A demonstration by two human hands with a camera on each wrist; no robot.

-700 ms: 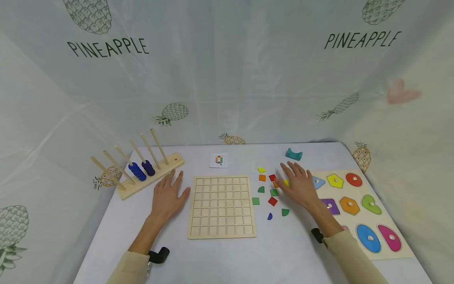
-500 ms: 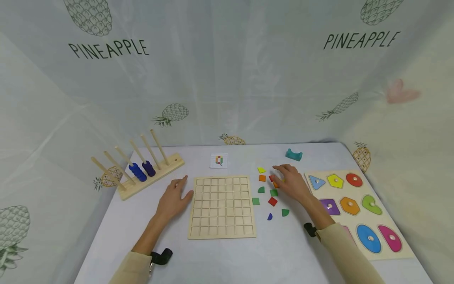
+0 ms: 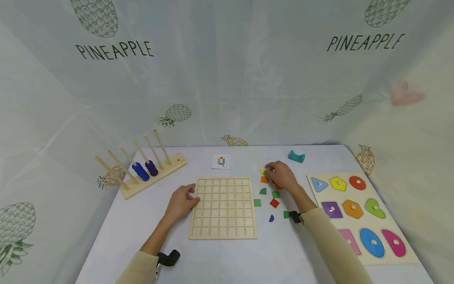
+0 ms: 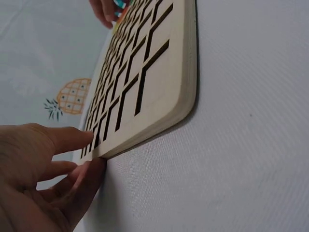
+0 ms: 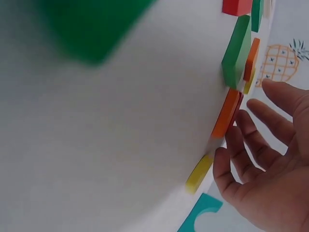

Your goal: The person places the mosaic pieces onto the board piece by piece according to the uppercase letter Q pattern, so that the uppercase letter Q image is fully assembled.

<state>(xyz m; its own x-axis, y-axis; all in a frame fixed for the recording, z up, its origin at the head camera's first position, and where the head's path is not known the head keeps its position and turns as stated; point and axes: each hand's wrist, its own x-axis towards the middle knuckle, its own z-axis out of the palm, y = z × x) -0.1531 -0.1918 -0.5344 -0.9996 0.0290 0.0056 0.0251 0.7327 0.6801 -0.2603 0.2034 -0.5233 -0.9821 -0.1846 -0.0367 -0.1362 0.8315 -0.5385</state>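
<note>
My left hand grips the left edge of the wooden grid board, with bent fingers and thumb at its rim. In the left wrist view the fingertips lie right at the board's edge near a corner. My right hand hovers at the far end of the loose coloured tiles, fingers loosely bent and apart from the thumb. Close to its fingertips lie a yellow tile and an orange tile. Nothing shows between the right fingers in the right wrist view. Other tiles are partly hidden beneath that hand.
Green, red and blue tiles, among them a red square, lie right of the board. A pattern card is behind it. A peg stand is at left, a shape puzzle at right, and a teal curved block at the back.
My left hand has moved right to the board's edge and its fingers have bent. The right hand has moved left over the tiles toward the yellow one, its fingers curling in.
</note>
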